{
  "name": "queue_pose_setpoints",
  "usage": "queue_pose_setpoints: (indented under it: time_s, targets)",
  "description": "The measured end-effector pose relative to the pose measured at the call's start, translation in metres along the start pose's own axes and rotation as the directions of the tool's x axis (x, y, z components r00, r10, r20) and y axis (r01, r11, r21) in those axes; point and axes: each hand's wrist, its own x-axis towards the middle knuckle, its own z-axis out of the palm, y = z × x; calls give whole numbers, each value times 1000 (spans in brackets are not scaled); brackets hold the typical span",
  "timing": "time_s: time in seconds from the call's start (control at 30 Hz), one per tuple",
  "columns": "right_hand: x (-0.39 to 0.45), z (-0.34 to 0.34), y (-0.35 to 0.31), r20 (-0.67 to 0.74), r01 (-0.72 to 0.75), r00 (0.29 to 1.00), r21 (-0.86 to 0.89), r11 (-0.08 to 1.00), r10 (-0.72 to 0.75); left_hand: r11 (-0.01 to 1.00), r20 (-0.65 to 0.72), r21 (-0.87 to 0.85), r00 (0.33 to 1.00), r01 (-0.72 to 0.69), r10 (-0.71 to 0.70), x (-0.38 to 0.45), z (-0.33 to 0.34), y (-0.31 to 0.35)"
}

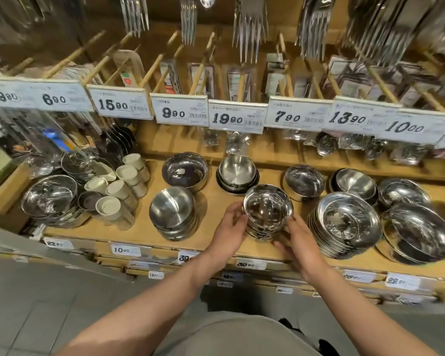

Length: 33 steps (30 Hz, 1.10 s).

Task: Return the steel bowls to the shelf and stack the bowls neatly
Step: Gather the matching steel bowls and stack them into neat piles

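Steel, polished and mirror-bright, is what both hands are working with at the front of the shelf [129,233]. The left hand [230,227] is curling its fingers against the left side of a small bowl stack [266,214], and the right hand [297,244] is cupping the right side lower down, near the base. The stack seems to be resting on the wood, but the hands are hiding its foot, so I cannot tell for sure.

I am judging these bowls to be light and stiff, and slippery too because of the polish. Holding them from two opposite sides under the rim looks like the safe way, since a nested stack can slide apart when it is tilted.

Left of the hands, a brushed stack [174,214] is standing near the front edge. Right of the hands, a pile of wide plates [347,224] is leaning a little. Behind, a shiny bowl [185,171], a dark-based stack [237,174] and another bowl [304,181] are sitting in a row, each showing only reflections inside. Far left, pale cups [118,194] are lying on their sides beside a big bowl [49,196]. Above, price tags [235,116] are lining the upper rail, and forks [251,29] are hanging over them.
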Motion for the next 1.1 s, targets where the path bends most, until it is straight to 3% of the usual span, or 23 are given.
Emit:
queue_pose_setpoints:
  time_s: [0.1,0.17,0.2,0.27,0.3,0.37,0.47,0.53,0.6,0.67,0.73,0.77,0.83,0.93,1.0,1.1]
  targets:
    - [-3,0,-4,4,-11,1000,-39,999,12,1000,5,11,1000,-1,0,0,-1,4]
    - [-10,1,-6,-51,73,995,-201,977,-85,996,1,88,1000,-10,10,-4,-9,4]
    - [-16,0,-7,-85,170,973,-360,917,-214,993,-9,122,1000,-3,4,-8,-15,3]
    - [-33,3,-11,-47,389,852,-609,691,-521,989,-23,148,1000,24,-20,-17,-31,-1]
    - [-41,8,-13,-3,459,795,-650,606,-606,986,-29,165,999,22,-17,-23,-40,-2]
    - [-48,22,-17,46,507,765,-657,557,-642,982,-46,190,999,-6,15,-36,-61,-1]
    - [-49,54,-24,160,534,808,-607,589,-568,986,-90,131,989,-104,116,-56,-94,9]
    - [-43,81,-25,271,504,863,-534,679,-427,977,-160,103,966,-189,204,-68,-117,21]
    - [-36,107,-26,344,342,917,-420,841,-200,961,-285,83,918,-263,275,-74,-140,35]
    - [-29,131,-25,392,106,920,-221,969,-11,962,-467,104,841,-253,272,-67,-163,46]
    - [-21,147,-22,412,58,910,-227,972,42,986,-591,117,789,-123,169,-52,-181,53]
    - [-17,154,-20,416,46,907,-267,963,72,993,-597,112,796,-36,97,-44,-187,53]
    - [-10,169,-17,390,5,911,-338,941,135,981,-515,158,857,112,-15,-34,-192,52]
    - [0,188,-15,360,6,917,-443,897,171,959,-384,237,921,159,-58,-33,-179,53]
    - [11,189,-13,330,57,937,-463,885,112,925,-382,335,923,177,-39,-34,-171,53]
    - [25,177,-13,318,225,947,-564,795,-42,931,-414,288,906,223,-89,-36,-165,43]
